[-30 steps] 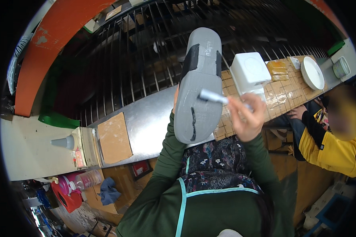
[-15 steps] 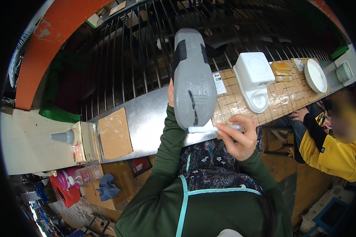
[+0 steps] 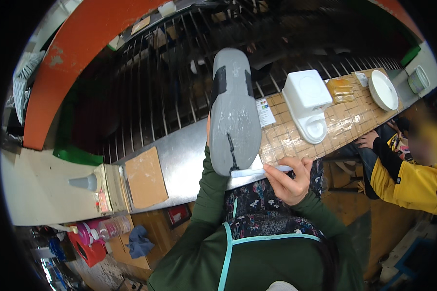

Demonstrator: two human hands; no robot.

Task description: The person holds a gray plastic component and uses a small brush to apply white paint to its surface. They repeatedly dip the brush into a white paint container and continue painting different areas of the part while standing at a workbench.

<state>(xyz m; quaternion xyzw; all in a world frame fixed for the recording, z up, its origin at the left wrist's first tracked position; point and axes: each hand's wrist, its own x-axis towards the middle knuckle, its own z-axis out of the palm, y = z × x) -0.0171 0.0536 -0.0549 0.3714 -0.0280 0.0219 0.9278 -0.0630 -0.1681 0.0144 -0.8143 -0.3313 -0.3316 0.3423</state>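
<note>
A grey shoe sole (image 3: pixel 236 106) is held up over the bench's front edge, broad end toward me. Its surface has a wet sheen, with dark patches at both sides of the narrower part and a black streak on the broad end. My left hand (image 3: pixel 208 130) grips it from behind at the left; most of that hand is hidden by the sole. Between the thumb and fingers of my right hand (image 3: pixel 291 180) is a slim whitish brush (image 3: pixel 250 172), lying nearly level. Its head touches or nearly touches the near end of the sole, by the streak.
A white dispenser (image 3: pixel 306 92) stands on cardboard (image 3: pixel 344 128) to the right, near an amber block (image 3: pixel 341 90) and a white bowl (image 3: pixel 384 91). Metal bars (image 3: pixel 150 92) run behind the bench. Cardboard (image 3: pixel 146 177) lies left. A person in yellow (image 3: pixel 415 186) sits at right.
The sole and my left hand sit slightly lower in the picture, while the whole view has shifted a little. The brush head is now closer to the black streak's near end.
</note>
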